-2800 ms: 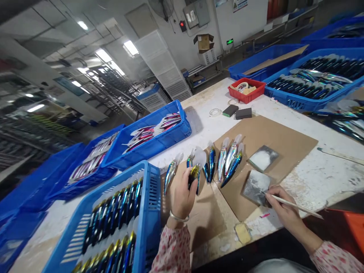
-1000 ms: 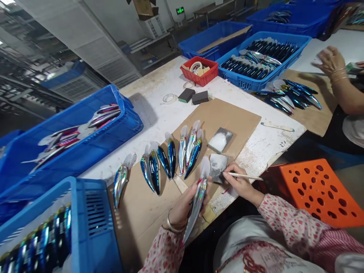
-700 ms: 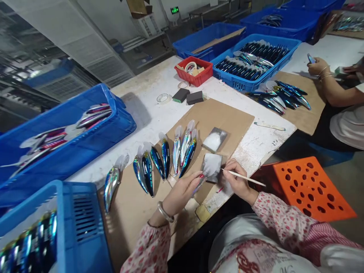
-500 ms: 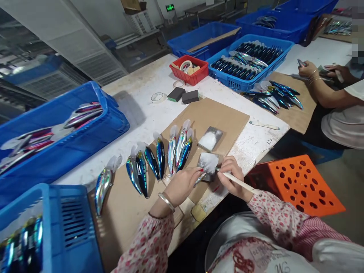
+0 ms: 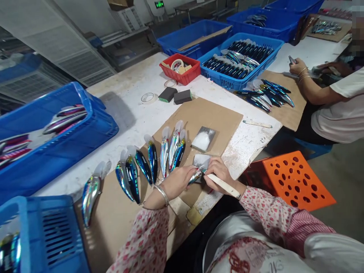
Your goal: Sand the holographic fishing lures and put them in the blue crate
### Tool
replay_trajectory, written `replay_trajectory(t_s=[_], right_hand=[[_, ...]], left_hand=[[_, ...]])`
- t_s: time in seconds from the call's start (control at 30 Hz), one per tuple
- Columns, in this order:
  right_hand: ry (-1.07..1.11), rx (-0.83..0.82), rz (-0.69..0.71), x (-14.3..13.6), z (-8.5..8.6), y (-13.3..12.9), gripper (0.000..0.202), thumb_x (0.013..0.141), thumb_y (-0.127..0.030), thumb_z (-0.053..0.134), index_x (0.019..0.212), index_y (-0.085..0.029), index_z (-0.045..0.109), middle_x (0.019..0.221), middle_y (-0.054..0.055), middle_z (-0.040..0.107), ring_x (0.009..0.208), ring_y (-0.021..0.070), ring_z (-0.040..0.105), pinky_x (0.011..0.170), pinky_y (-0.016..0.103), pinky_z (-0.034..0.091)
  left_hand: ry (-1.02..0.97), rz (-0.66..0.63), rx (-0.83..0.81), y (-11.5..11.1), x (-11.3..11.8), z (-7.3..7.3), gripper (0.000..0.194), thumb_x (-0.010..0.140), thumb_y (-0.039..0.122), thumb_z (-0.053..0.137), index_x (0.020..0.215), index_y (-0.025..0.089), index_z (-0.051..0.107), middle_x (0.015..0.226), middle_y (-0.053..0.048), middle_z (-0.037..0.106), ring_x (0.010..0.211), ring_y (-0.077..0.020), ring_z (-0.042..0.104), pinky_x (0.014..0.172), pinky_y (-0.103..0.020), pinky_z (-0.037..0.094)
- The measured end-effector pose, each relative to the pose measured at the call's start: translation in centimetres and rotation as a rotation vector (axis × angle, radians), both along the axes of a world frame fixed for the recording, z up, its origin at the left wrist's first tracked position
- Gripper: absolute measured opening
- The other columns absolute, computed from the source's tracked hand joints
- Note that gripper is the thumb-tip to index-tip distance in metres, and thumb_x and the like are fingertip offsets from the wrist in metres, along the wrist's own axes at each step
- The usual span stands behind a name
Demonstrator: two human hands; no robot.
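In my left hand [image 5: 173,184] is a shiny fishing lure [image 5: 195,176], pinched between closed fingers and partly hidden by them. My right hand [image 5: 218,171] is closed round a flat pale-handled tool [image 5: 223,185]; its dark tip meets the lure's end, and its exact kind is unclear. Just beyond both hands lies a grey block [image 5: 201,160] dusted with white powder. A second powdered block [image 5: 203,138] sits behind it. Several blue and silver lures [image 5: 132,176] with clear lips are laid out left of the hands on a cardboard sheet [image 5: 220,113]. One silver lure [image 5: 91,195] lies farther left.
Blue crates [image 5: 105,125] of lures line the left side. A red box [image 5: 184,77] with tape rolls, two dark sanding blocks [image 5: 182,97] and a blue basket [image 5: 241,80] of lures stand farther back. At right are a co-worker's hand [image 5: 298,67] and an orange perforated stool [image 5: 284,178].
My right hand has moved in closer to my left, and the tool now touches the lure, which is tilted differently. The whole view has shifted slightly to the right.
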State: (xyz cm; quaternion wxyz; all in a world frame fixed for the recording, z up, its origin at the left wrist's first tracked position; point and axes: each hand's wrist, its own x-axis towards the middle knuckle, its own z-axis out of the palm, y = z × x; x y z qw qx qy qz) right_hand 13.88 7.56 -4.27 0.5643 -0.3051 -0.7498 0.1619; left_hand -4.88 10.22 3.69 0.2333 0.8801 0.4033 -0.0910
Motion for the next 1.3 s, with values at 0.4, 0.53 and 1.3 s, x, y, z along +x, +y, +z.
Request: replay_trajectory(t_s=[0.4,0.53,1.3], right_hand=[[-0.088,-0.006,-0.031,-0.4,-0.5,0.1,0.009,0.083,-0.017,0.054,0.079,-0.022,0.048,0.069,0.001,0.055,0.075,0.0192,0.051,0.074,0.04,0.047],[-0.098,-0.001,-0.047,-0.5,-0.6,0.1,0.009,0.082,-0.015,0.054,0.08,-0.021,0.048,0.069,0.001,0.053,0.074,0.0185,0.051,0.074,0.039,0.046],[-0.118,-0.043,-0.017,-0.3,-0.1,0.1,0.012,0.08,-0.015,0.051,0.073,-0.022,0.044,0.066,0.0,0.049,0.075,0.0193,0.05,0.072,0.038,0.044]], left_hand=[[0.015,-0.004,0.085,-0.5,0.6,-0.2,0.028,0.091,0.009,0.034,0.092,0.015,0.061,0.084,-0.006,0.068,0.079,-0.0173,0.065,0.075,-0.028,0.05],[-0.002,0.025,0.085,-0.6,0.6,-0.1,0.03,0.093,0.012,0.032,0.093,0.017,0.062,0.085,-0.005,0.068,0.083,-0.0166,0.066,0.077,-0.028,0.05],[-0.049,0.191,0.008,-1.3,0.9,-0.4,0.036,0.097,0.029,0.029,0.101,0.02,0.064,0.094,-0.006,0.071,0.093,-0.0181,0.066,0.086,-0.031,0.049]])
